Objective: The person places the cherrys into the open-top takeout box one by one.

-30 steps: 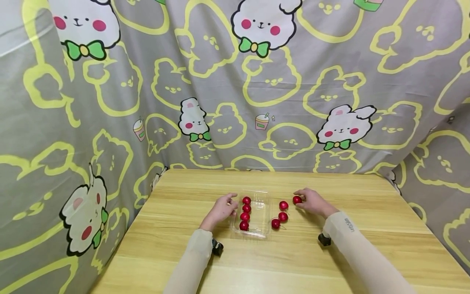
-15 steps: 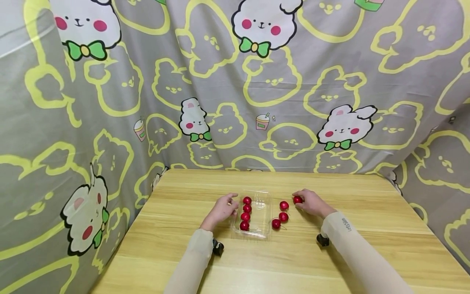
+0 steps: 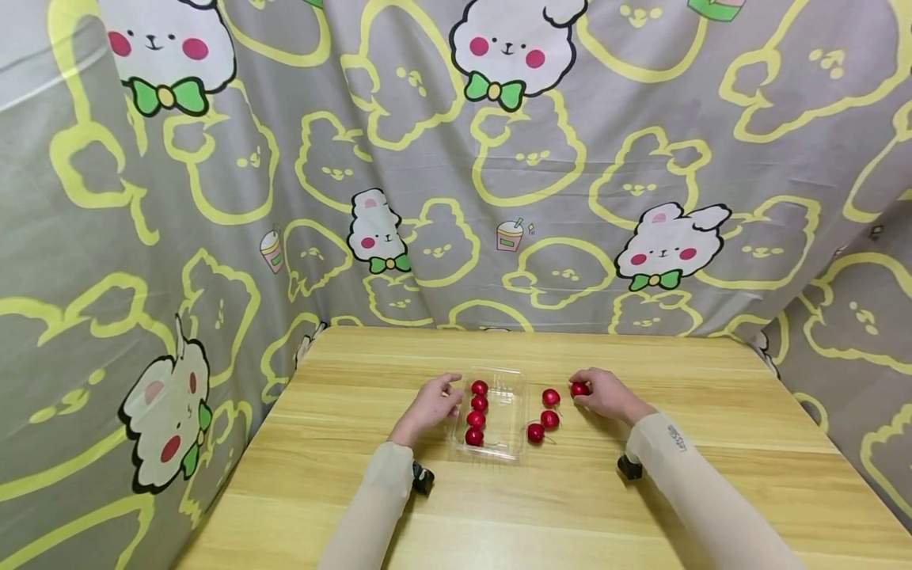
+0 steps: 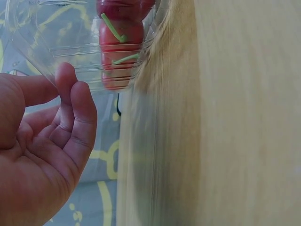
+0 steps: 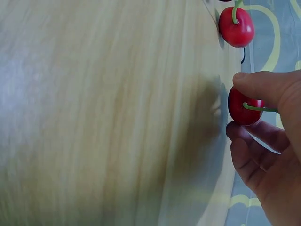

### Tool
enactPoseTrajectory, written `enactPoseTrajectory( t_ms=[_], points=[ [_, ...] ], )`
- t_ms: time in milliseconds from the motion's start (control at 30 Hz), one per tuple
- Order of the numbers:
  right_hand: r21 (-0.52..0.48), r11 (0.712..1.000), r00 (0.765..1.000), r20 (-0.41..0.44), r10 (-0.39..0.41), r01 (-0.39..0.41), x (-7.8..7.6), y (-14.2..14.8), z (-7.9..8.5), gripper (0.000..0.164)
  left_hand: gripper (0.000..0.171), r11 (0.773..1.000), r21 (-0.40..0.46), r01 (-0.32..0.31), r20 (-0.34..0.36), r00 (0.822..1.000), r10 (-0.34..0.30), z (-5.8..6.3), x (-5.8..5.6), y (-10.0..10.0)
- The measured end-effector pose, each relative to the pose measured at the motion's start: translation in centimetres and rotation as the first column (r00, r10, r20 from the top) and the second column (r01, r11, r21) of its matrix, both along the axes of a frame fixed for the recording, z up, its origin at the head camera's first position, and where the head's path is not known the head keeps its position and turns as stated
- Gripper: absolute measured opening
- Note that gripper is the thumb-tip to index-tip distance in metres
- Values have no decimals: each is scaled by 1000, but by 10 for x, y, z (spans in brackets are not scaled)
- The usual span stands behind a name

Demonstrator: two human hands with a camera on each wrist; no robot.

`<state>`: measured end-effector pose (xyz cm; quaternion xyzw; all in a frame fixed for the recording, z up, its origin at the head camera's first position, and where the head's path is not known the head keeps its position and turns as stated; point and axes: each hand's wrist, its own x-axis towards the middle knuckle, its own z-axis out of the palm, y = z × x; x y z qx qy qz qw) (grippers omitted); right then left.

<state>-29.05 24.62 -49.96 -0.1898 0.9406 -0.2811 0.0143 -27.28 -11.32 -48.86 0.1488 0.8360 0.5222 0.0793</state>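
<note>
In the head view, my left hand (image 3: 433,402) is at the left side of a clear plastic container (image 3: 507,454). The left wrist view shows its thumb and fingertips pinching the container's rim (image 4: 35,66). Inside, several red cherries (image 3: 476,419) stand in a column along the left wall; green stems (image 4: 115,29) show through the plastic. To the right of the container, my right hand (image 3: 604,393) holds one red cherry (image 5: 238,109) between thumb and fingers, low over the table. Three more cherries, the middle one (image 3: 549,419) among them, lie between container and right hand.
A light wood-grain table (image 3: 570,507) carries everything. A grey curtain (image 3: 442,182) with yellow outlines and white cartoon animals hangs behind and at both sides. Black wrist cameras sit on the left wrist (image 3: 423,479) and right wrist (image 3: 630,467).
The right hand and its cherry have shifted only very slightly. The left hand, the container and the other cherries stay in place.
</note>
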Motion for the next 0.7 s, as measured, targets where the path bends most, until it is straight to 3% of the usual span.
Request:
enactPoseTrajectory(
  t_ms=[700],
  points=[
    [-116, 993, 1000, 11, -14, 16, 8, -9, 28, 27, 44, 1000, -8, -7, 22, 1000, 7, 0, 0, -1]
  ],
)
